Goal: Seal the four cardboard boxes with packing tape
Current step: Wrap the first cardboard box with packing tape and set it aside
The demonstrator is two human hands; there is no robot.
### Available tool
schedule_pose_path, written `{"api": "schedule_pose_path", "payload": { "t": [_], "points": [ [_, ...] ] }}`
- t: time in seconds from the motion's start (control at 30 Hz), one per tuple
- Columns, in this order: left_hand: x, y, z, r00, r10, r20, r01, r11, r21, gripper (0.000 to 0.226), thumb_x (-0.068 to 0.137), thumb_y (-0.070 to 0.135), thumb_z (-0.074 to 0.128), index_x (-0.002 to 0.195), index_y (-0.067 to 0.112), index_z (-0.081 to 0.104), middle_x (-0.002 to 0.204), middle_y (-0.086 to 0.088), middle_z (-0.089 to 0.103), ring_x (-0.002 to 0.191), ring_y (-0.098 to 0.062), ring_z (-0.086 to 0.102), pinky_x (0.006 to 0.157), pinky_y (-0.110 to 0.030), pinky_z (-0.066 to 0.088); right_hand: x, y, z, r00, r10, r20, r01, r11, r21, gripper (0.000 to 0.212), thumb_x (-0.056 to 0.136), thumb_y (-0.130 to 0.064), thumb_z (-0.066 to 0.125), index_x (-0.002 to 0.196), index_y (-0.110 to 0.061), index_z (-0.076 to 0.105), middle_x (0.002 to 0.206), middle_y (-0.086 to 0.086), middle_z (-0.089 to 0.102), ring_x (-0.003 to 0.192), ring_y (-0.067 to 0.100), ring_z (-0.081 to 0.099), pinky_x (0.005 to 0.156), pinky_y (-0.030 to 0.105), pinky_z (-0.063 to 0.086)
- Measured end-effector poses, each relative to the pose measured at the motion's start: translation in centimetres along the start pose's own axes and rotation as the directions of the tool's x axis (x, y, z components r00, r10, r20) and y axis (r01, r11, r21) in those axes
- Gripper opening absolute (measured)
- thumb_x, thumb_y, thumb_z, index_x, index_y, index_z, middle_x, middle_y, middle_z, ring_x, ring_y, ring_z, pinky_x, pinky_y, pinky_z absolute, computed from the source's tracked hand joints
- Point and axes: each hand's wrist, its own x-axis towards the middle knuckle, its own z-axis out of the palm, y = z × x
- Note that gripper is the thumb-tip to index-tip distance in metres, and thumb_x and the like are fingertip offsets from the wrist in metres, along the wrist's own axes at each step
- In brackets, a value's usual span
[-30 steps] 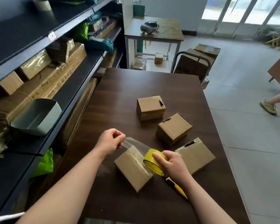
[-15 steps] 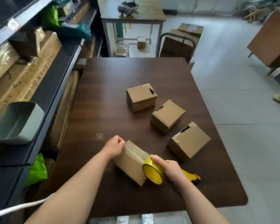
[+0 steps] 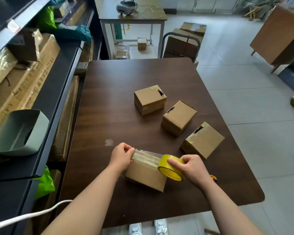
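Several small cardboard boxes lie on the dark wooden table [image 3: 119,92]. The nearest box [image 3: 145,175] has a strip of clear tape stretched across its top. My left hand [image 3: 121,156] pinches the tape's free end against the box's left edge. My right hand [image 3: 191,167] grips the yellow tape roll [image 3: 171,167] at the box's right end. Three more boxes sit beyond in a diagonal row: a far box [image 3: 149,99], a middle box [image 3: 178,117] and a right box [image 3: 202,140], each with a dark mark on top.
A yellow utility knife [image 3: 213,178] lies partly hidden behind my right wrist. Shelving [image 3: 54,85] with packages and a grey bin [image 3: 19,133] runs along the left. A cart with boxes [image 3: 183,43] and another table [image 3: 132,14] stand beyond. A white cable [image 3: 29,216] crosses the lower left.
The tape, first held raised above the box, now lies down along its top. My left hand has lowered to the box's left edge and the roll has moved to its right end.
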Motion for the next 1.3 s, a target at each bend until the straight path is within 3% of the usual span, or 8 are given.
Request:
{"api": "schedule_pose_path", "payload": {
  "t": [0.1,0.27,0.47,0.77,1.03,1.3],
  "points": [
    [-0.2,-0.3,0.2,0.997,-0.003,-0.079,0.0,0.999,-0.041,0.012,0.094,0.023,0.059,0.09,0.011,0.06,0.081,-0.005,0.065,0.068,-0.019,0.064,0.062,-0.028,0.049,0.2,0.2,-0.4,0.997,-0.031,-0.067,0.022,0.991,-0.13,0.044,0.071,-0.058,0.076,0.059,-0.018,0.061,0.059,-0.003,0.055,0.058,0.01,0.05,0.052,0.025,0.037],
    [0.3,-0.8,0.6,0.998,0.02,-0.068,-0.024,0.998,-0.063,0.013,0.093,0.022,0.061,0.089,0.01,0.061,0.083,-0.005,0.064,0.068,-0.017,0.062,0.067,-0.034,0.055,0.3,0.9,-0.3,0.999,0.01,-0.049,-0.018,0.982,-0.187,0.041,0.072,-0.061,0.073,0.069,-0.021,0.063,0.07,-0.004,0.061,0.071,0.013,0.059,0.06,0.03,0.046],
    [0.5,-1.7,1.3,0.995,0.037,-0.095,-0.038,0.999,-0.012,0.014,0.095,0.023,0.057,0.09,0.01,0.059,0.085,-0.003,0.062,0.081,-0.022,0.059,0.075,-0.038,0.051,0.7,0.3,0.2,0.999,-0.002,-0.045,-0.012,0.952,-0.307,0.043,0.075,-0.065,0.068,0.068,-0.024,0.058,0.072,-0.006,0.058,0.074,0.012,0.055,0.061,0.029,0.043],
    [0.8,-2.1,1.9,0.996,0.014,-0.086,-0.013,1.0,0.006,0.013,0.097,0.018,0.053,0.092,0.007,0.056,0.084,-0.002,0.058,0.08,-0.019,0.052,0.068,-0.03,0.036,1.4,-0.9,0.4,1.0,-0.019,-0.022,0.007,0.905,-0.425,0.043,0.077,-0.068,0.063,0.077,-0.026,0.058,0.074,-0.009,0.056,0.075,0.011,0.055,0.057,0.023,0.038],
    [0.8,-2.3,2.3,0.995,0.023,-0.092,-0.022,1.0,0.017,0.013,0.099,0.018,0.049,0.093,0.008,0.054,0.086,-0.001,0.057,0.082,-0.019,0.052,0.069,-0.03,0.036,1.6,-1.3,0.4,1.0,0.009,-0.014,-0.014,0.904,-0.427,0.04,0.078,-0.066,0.064,0.067,-0.029,0.051,0.07,-0.011,0.052,0.069,0.007,0.051,0.053,0.022,0.034],
    [1.0,-2.9,1.8,0.998,0.01,-0.067,-0.008,1.0,0.024,0.014,0.1,0.02,0.045,0.09,0.012,0.051,0.086,-0.005,0.06,0.082,-0.024,0.057,0.067,-0.032,0.038,1.8,-1.7,0.7,1.0,0.011,-0.006,-0.013,0.906,-0.424,0.041,0.078,-0.066,0.064,0.077,-0.025,0.059,0.073,-0.011,0.055,0.072,0.008,0.053,0.055,0.021,0.037]
  ]
}}
